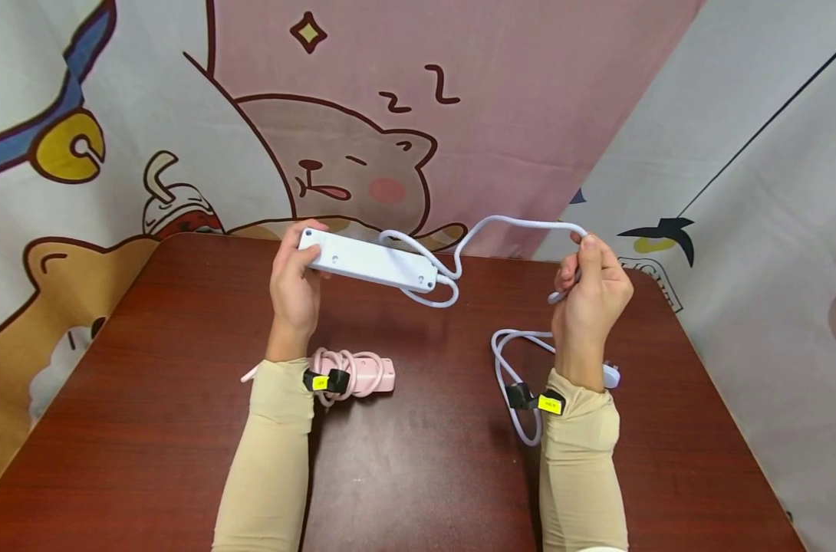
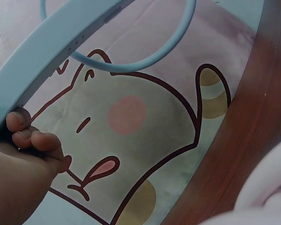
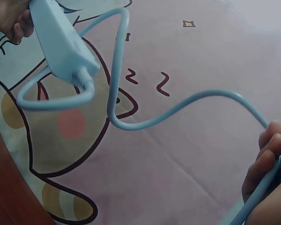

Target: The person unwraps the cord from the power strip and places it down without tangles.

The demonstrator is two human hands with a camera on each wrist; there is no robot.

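My left hand grips the near end of a white power strip, held in the air above the far part of the brown table. In the left wrist view the strip runs up from my curled fingers. Its white cable loops from the strip's right end across to my right hand, which holds the cable with curled fingers. The right wrist view shows the strip, the cable and my fingers on it. More cable lies coiled on the table, ending in a white plug.
A pink power strip with its cable wound round it lies on the table beside my left forearm. A cartoon-printed cloth backdrop hangs right behind the table's far edge. Black clips with yellow tags sit on both wrists.
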